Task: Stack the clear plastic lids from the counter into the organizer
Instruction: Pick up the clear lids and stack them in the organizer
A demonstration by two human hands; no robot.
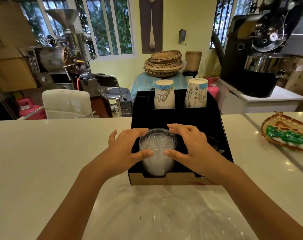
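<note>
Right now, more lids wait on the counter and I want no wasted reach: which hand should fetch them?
Right, probably. The left hand and right hand both cup the lid stack in the organizer, but the loose lids lie on the counter nearer the right forearm.

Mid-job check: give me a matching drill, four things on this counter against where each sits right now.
Things:
1. lid stack
2. paper cups
3. loose lids
4. woven tray

Places:
A. far right of the counter
B. rear slots of the organizer
C. organizer's front slot, between the left hand and right hand
D. on the counter in front of the organizer, nearest the camera

Pairs: 1-C, 2-B, 3-D, 4-A
</note>
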